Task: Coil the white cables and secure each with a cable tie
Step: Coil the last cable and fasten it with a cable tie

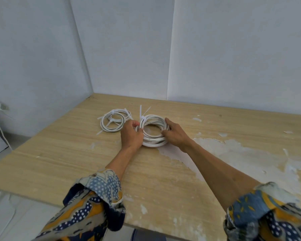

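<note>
One coil [155, 143], fingers [169, 124] either side (tied)

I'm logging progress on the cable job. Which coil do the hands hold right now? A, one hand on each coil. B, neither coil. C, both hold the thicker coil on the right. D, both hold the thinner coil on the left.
C: the left hand and the right hand both grip the thicker coil, while the thinner coil lies apart on the table to its left.
</note>
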